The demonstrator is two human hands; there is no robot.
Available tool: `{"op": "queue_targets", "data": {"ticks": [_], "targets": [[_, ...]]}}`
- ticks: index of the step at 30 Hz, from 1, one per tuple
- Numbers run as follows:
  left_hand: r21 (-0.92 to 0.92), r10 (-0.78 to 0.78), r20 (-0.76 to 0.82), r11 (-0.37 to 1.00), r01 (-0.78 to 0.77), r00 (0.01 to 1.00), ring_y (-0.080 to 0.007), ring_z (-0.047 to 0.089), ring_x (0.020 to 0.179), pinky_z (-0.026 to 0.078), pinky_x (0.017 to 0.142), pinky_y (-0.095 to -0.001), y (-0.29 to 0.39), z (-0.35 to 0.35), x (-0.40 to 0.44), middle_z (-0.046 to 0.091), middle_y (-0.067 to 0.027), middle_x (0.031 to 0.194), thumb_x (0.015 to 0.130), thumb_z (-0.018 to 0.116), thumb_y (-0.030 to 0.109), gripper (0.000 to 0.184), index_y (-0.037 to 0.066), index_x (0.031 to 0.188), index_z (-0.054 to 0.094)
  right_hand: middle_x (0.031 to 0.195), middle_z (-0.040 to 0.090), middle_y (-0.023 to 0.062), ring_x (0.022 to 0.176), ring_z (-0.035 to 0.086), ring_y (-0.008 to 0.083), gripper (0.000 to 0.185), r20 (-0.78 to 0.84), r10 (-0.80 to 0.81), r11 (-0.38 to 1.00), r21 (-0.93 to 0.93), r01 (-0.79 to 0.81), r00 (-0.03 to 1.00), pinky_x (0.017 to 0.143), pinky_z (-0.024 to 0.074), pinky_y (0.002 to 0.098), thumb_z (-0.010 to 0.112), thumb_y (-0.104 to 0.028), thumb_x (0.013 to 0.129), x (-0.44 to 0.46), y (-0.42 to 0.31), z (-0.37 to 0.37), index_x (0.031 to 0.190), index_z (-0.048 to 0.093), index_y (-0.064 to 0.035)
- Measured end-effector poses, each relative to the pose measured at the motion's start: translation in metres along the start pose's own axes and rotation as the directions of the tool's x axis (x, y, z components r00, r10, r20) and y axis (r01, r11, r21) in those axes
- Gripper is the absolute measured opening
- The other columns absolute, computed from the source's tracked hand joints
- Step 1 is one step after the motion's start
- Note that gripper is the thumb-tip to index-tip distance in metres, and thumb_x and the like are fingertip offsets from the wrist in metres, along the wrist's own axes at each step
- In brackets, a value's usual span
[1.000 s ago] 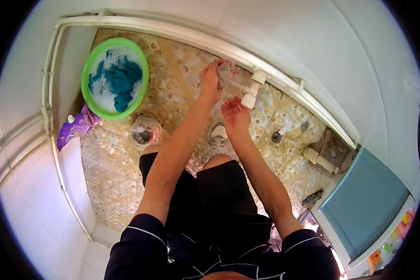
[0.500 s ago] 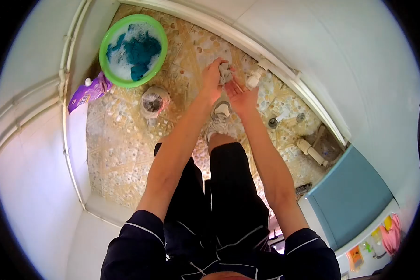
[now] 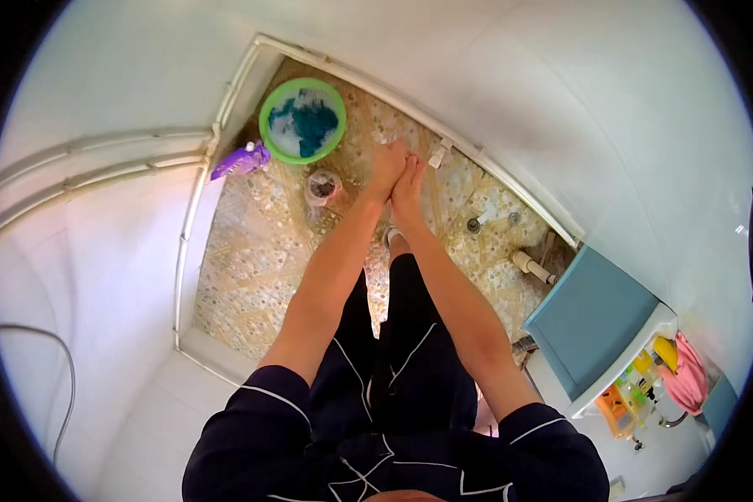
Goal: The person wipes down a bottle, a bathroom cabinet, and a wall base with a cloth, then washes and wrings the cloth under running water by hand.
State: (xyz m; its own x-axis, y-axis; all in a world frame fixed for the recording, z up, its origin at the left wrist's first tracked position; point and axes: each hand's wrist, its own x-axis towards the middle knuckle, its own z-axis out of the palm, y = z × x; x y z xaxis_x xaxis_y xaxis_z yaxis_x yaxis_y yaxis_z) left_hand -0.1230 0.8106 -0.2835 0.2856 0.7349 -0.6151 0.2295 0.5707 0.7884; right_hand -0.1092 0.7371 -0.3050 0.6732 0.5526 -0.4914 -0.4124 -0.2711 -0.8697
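My left hand (image 3: 386,171) is closed, its fingers curled in over the tiled floor. Pressed against its side is my right hand (image 3: 407,186), fingers together and pointing away from me. Whatever lies between the two hands is hidden from this angle. Beyond them to the left stands a green basin (image 3: 265,125) with foamy water and dark teal cloth (image 3: 316,125) soaking in it. Nearer than the basin is a small clear plastic bag or tub (image 3: 323,187) with dark contents. Below my hands part of my shoe (image 3: 391,235) shows.
A purple pouch (image 3: 241,161) with a white cap leans by the left wall. White pipes (image 3: 194,227) run along the walls. A floor drain (image 3: 474,225) and a white pipe elbow (image 3: 531,266) lie to the right, near a blue-topped cabinet (image 3: 594,318) holding bottles and a pink cloth (image 3: 688,376).
My hands have come together; the small grey cloth in my left hand is now out of sight. My right palm, spread before, now presses in. The view has shifted and the basin appears smaller.
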Motion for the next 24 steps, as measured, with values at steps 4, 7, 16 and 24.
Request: {"op": "queue_targets", "data": {"ticks": [4,7,16,24], "targets": [[-0.025,0.034,0.070,0.999,-0.032,0.997,-0.0180,0.048,0.054,0.039,0.053,-0.0386,0.039,-0.011,-0.033,0.055,-0.0074,0.058,0.098,0.056,0.029,0.043,-0.002,0.068,0.061,0.109,0.056,0.0140,0.095,0.056,0.0215,0.038,0.012,-0.016,0.996,0.088,0.015,1.000,0.078,0.0480,0.0355,0.034,-0.040,0.108,-0.035,-0.060,0.009,0.129,0.044,-0.0086],[-0.138,-0.070,0.236,0.985,0.105,0.969,-0.0143,0.051,0.058,0.039,0.053,-0.0369,0.047,-0.027,-0.073,0.060,-0.0055,0.068,0.098,0.057,0.036,0.039,0.000,0.083,0.065,0.109,0.059,0.0132,0.084,0.057,0.0200,0.041,0.099,0.078,0.997,-0.027,-0.075,0.992,0.073,0.0490,0.0344,0.035,-0.039,0.108,-0.082,-0.101,-0.002,0.136,0.043,-0.0092],[-0.090,-0.192,0.458,0.962,0.260,0.868,-0.0226,0.047,0.127,0.040,0.102,-0.0421,0.048,-0.049,-0.221,0.048,-0.0117,0.142,0.101,0.055,0.039,0.042,0.010,0.132,0.055,0.119,0.062,0.0176,0.097,0.062,0.0246,0.045,-0.066,-0.450,0.740,-0.587,0.330,0.891,0.082,0.0503,0.0386,0.057,-0.034,0.100,-0.213,-0.087,-0.073,0.131,0.055,-0.0011],[0.162,-0.175,0.755,0.984,0.079,0.631,-0.0188,0.051,0.122,0.041,0.101,-0.0333,-0.006,0.026,-0.329,0.059,-0.0082,0.127,0.099,0.059,0.019,0.040,0.006,0.135,0.052,0.075,0.059,0.0022,0.065,0.052,0.0097,0.015,-0.522,-0.221,0.967,-0.010,0.254,0.824,0.059,0.0431,0.0273,0.065,-0.013,0.095,-0.305,-0.068,-0.196,0.094,0.056,-0.0013]]}}
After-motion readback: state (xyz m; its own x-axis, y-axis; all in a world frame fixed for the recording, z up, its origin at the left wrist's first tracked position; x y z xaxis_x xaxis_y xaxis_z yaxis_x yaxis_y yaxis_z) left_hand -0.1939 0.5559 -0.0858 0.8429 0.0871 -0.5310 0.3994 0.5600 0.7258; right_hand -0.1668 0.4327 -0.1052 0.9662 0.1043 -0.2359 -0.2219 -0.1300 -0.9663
